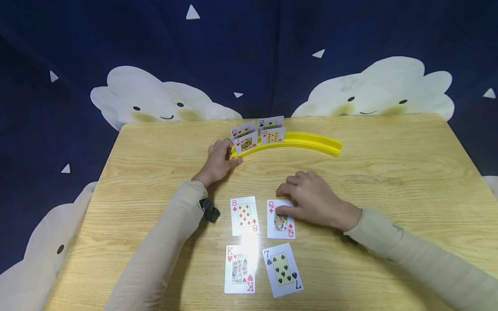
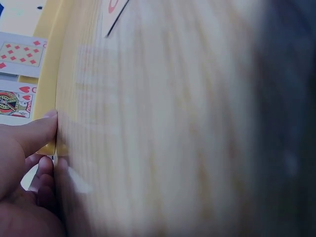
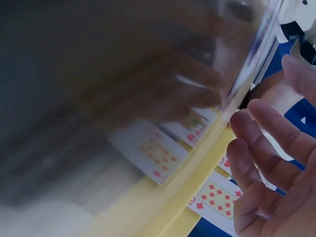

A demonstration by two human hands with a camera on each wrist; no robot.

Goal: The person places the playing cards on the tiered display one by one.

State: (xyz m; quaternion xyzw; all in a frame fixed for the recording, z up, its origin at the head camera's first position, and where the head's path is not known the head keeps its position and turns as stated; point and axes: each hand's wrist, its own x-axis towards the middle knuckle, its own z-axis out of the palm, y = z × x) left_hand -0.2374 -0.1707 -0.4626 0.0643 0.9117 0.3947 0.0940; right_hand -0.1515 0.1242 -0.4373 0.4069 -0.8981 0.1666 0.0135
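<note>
Queen of diamonds point(image 1: 282, 224): lower centre of frame, flat on wood-grained counter point(image 1: 412, 190), long axis up-down; lies left of nearer right hand point(image 1: 316, 202), partly under its thumb. Right hand loosely bent, grasping nothing; thumb contact cannot tell. Left hand point(image 1: 218, 162) pinches left end of curved, plastic-looking yellow holder point(image 1: 307, 140), near centre. Card thin, rectangular.

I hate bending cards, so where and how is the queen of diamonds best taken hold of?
Probably pinch the queen of diamonds by its right edge near the lower corner, coming in low from the right: it lies flat, so an edge seems easiest to lift, and bare table borders that side, while the eight of diamonds lies to the left.
</note>
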